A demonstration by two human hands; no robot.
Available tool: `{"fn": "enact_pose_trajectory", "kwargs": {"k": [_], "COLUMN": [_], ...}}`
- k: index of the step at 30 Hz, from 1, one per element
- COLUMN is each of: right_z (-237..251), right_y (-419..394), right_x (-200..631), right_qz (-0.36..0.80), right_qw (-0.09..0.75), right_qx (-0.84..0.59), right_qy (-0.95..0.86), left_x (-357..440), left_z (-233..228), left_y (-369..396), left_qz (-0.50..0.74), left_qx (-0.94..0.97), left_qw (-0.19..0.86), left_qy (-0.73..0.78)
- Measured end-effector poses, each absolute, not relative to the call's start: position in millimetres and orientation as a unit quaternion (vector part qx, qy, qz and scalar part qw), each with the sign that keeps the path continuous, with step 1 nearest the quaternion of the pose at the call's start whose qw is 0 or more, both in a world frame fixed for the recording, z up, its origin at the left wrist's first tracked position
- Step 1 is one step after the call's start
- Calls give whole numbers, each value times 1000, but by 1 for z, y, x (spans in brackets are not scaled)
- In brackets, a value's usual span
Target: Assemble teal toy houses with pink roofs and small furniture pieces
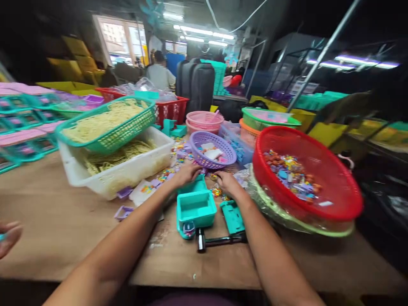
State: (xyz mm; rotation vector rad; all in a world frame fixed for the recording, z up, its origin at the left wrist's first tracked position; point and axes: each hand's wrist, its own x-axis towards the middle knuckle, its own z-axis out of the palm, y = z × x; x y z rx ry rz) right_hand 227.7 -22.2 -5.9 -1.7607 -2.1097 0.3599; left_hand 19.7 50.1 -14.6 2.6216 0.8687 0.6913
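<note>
A: Both hands busy?
B: Left hand (188, 173) and right hand (227, 182) rest among small pieces (178, 163) on the counter (63, 221) (grip unclear), just beyond the teal tray (195, 208), kept close for reach.

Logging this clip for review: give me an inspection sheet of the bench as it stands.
Surface: wooden table.
Job's things: teal box open; small coloured pieces scattered beyond it.
Clutter: red basket of pieces, purple basket, teal basket of yellow strips, hammer.
Grippers: left hand and right hand rest among the pieces; grip unclear.
Cables: nothing seen on the table.
Surroundings: another person's hand, stacked trays.
</note>
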Motion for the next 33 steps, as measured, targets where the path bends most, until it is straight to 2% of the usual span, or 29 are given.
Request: {"fn": "enact_pose_trajectory", "kwargs": {"k": [10, 18, 27, 33], "right_z": [-1, -6, -9, -10], "right_y": [-25, -24, -21, -21], "right_x": [236, 230, 235, 235], "right_qz": [116, 143, 110, 106], "right_qw": [231, 235, 253, 233], "right_qx": [-694, -622, -620, -617], "right_qy": [-672, -733, -735, -745], "left_x": [15, 28, -32, -87], "left_z": [-5, -3, 53, 33], "left_y": [49, 39, 20, -7], "left_qz": [235, 220, 278, 150], "left_qx": [908, 922, 871, 875], "left_qw": [154, 155, 136, 71], "left_qy": [310, 277, 381, 454]}}
